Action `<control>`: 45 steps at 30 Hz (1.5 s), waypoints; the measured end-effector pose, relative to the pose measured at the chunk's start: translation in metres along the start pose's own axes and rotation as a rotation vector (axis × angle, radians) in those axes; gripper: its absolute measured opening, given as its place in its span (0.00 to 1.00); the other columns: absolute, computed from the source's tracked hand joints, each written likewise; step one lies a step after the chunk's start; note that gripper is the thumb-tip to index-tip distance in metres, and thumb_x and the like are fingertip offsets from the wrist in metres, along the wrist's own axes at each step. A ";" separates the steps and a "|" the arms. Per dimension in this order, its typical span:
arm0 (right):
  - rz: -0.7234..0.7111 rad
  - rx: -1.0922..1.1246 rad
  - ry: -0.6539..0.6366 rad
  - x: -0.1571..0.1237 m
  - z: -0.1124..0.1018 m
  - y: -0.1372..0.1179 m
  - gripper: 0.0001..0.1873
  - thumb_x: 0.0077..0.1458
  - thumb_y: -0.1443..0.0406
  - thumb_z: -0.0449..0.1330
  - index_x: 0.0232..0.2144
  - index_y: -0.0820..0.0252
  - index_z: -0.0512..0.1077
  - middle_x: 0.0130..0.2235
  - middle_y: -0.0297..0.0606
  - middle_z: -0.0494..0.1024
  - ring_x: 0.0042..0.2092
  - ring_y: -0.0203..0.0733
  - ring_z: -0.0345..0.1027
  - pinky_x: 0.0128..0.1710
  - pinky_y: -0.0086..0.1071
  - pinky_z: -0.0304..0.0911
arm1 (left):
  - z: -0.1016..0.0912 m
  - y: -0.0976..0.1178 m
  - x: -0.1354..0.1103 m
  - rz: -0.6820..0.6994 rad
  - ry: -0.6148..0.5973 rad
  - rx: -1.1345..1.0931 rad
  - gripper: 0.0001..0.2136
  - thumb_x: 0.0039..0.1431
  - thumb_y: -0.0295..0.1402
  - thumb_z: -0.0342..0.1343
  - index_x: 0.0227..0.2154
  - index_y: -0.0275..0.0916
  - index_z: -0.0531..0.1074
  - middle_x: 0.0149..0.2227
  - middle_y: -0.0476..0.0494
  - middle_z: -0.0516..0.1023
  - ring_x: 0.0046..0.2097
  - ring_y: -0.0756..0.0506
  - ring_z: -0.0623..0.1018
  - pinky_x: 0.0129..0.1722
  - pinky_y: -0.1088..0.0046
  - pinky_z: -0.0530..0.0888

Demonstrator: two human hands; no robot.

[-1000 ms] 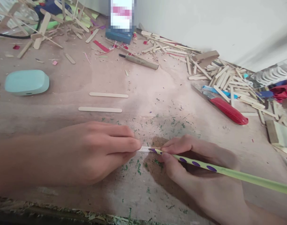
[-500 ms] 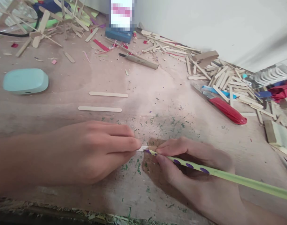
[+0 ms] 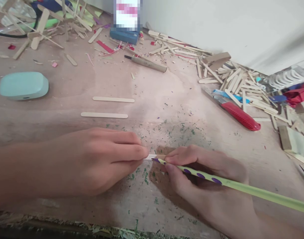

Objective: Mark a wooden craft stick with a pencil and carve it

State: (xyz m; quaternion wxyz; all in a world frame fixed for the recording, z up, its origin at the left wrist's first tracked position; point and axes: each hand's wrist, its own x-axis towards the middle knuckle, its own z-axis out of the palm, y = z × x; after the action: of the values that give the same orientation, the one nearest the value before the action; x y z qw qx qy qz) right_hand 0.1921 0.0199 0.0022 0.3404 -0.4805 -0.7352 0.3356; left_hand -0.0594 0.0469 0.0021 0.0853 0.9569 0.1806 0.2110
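Observation:
My left hand (image 3: 114,159) is closed, its fingertips pressed on one end of a pale popsicle stick (image 3: 152,156) lying on the wooden table; most of that stick is hidden beneath my hands. Pinched between thumb and forefinger of my right hand (image 3: 201,179) is a light green pencil (image 3: 241,186) with purple dots. Its purple tip touches or nearly touches the stick, in the short gap between the two hands. Beyond my left hand lie two loose popsicle sticks, one nearer (image 3: 104,115) and one farther (image 3: 113,99), roughly parallel.
A red utility knife (image 3: 241,116) with its blade out lies at right, beside a heap of popsicle sticks (image 3: 237,81). A chisel-like tool (image 3: 147,63) lies farther back. A light blue case (image 3: 24,85) sits at left. A phone (image 3: 127,15) stands in a blue holder (image 3: 124,36).
The whole view has shifted slightly, so things on the table appear a little farther left. Both hands keep their grips, and the pencil tip stays almost at the same spot on the stick.

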 end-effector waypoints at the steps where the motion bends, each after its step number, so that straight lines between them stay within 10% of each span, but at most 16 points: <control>1: 0.008 0.019 0.007 0.000 0.001 0.000 0.10 0.57 0.72 0.67 0.27 0.54 0.74 0.31 0.35 0.86 0.30 0.41 0.82 0.23 0.27 0.71 | 0.000 0.000 0.000 0.002 -0.002 -0.001 0.32 0.80 0.24 0.29 0.30 0.39 0.79 0.43 0.46 0.86 0.39 0.47 0.82 0.41 0.70 0.79; 20: 0.058 0.002 0.037 -0.002 -0.003 0.001 0.10 0.55 0.70 0.67 0.26 0.53 0.73 0.31 0.34 0.85 0.31 0.40 0.80 0.25 0.27 0.70 | 0.001 0.001 -0.001 -0.080 0.002 -0.086 0.26 0.79 0.24 0.36 0.33 0.40 0.79 0.39 0.46 0.85 0.37 0.47 0.83 0.40 0.74 0.79; 28: 0.288 0.242 0.127 0.004 -0.015 0.001 0.11 0.54 0.63 0.68 0.22 0.55 0.71 0.24 0.32 0.78 0.24 0.36 0.68 0.22 0.27 0.64 | -0.009 0.010 0.006 -0.038 0.061 0.003 0.24 0.80 0.27 0.35 0.41 0.39 0.79 0.40 0.47 0.87 0.39 0.47 0.86 0.42 0.77 0.81; 37: 0.197 0.145 0.285 0.008 -0.030 0.011 0.08 0.56 0.58 0.69 0.29 0.55 0.81 0.27 0.35 0.81 0.29 0.40 0.73 0.28 0.31 0.67 | -0.004 -0.009 -0.005 -0.320 0.259 -0.018 0.09 0.74 0.27 0.54 0.46 0.44 0.79 0.48 0.52 0.85 0.49 0.52 0.83 0.54 0.78 0.77; 45: 0.126 0.114 0.268 0.011 -0.033 0.018 0.11 0.64 0.54 0.65 0.37 0.52 0.83 0.34 0.36 0.85 0.33 0.43 0.78 0.33 0.34 0.74 | -0.009 -0.037 -0.010 -0.564 0.158 0.135 0.12 0.75 0.36 0.52 0.42 0.43 0.82 0.44 0.46 0.84 0.47 0.43 0.81 0.49 0.67 0.75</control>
State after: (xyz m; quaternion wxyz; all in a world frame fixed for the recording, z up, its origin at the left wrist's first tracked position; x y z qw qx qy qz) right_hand 0.2243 0.0413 0.0068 0.4405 -0.5460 -0.6313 0.3307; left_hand -0.0830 0.0781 -0.0025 0.0622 0.8532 0.4588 0.2403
